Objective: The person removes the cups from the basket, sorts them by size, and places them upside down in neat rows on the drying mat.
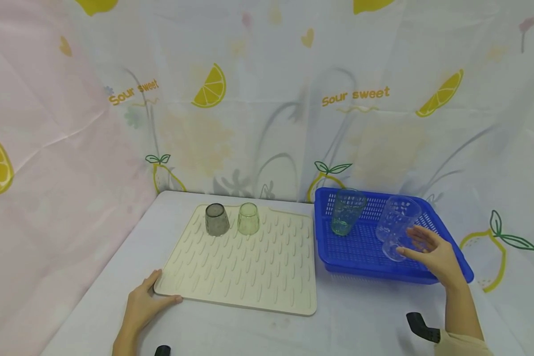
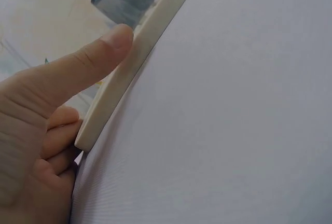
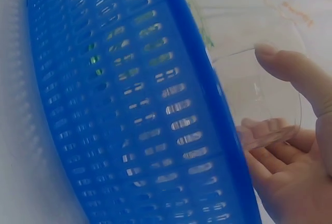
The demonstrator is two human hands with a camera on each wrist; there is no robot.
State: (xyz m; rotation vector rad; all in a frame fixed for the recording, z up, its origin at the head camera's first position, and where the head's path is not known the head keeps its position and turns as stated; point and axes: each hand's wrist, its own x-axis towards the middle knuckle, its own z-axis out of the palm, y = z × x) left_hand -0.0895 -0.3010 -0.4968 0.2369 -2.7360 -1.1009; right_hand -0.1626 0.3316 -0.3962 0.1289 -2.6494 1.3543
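My right hand holds a small clear glass over the near right part of the blue basket. In the right wrist view the thumb touches this glass on one side, and fingers show through its far side. Just behind stands a larger clear glass. A tall green-tinted glass leans in the basket's left part. My left hand rests at the near left corner of the cream drying mat, its thumb along the front edge and fingers beside the corner.
Upside down at the mat's back edge sit a grey glass and a pale green glass. The basket stands right of the mat on a white tabletop. A lemon-printed cloth hangs behind.
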